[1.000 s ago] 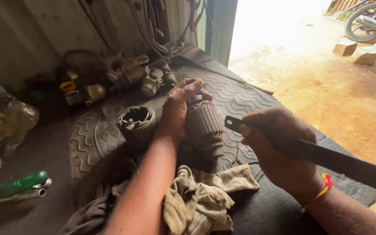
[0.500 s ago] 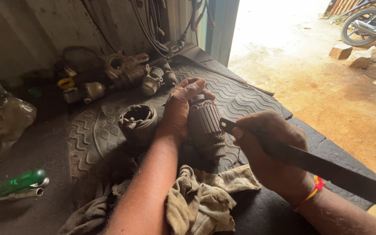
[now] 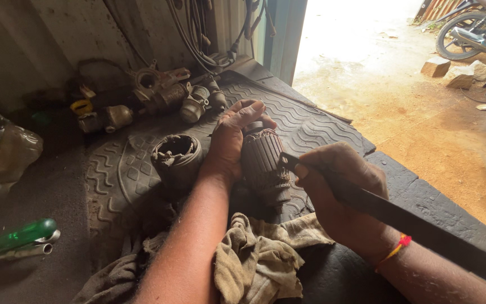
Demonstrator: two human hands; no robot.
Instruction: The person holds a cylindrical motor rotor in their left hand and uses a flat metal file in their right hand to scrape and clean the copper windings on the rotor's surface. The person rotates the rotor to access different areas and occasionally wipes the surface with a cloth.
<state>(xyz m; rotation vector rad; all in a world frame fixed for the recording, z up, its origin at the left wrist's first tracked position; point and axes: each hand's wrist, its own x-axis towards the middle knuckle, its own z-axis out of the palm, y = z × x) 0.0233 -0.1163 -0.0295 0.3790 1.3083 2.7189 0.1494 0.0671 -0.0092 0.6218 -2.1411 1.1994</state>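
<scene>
— What is the left hand [image 3: 229, 141] doing?
— Gripping the rotor [image 3: 264, 164], fingers curled over its top end; it is standing tilted on the rubber mat [image 3: 322, 121].
— And the right hand [image 3: 338, 194]?
— Clenching a long dark blade [image 3: 400, 217], its tip touching the rotor's side. A rag [image 3: 260, 256] is lying just below, a housing [image 3: 176, 157] beside.

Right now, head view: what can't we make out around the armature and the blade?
- Armature: left side hidden by the left hand.
- Flat blade: tip contact hidden by the right hand; far end cut off by the frame's right edge.
- Cylindrical housing: interior too dark.
- Motorcycle: cut off at the top edge.
</scene>
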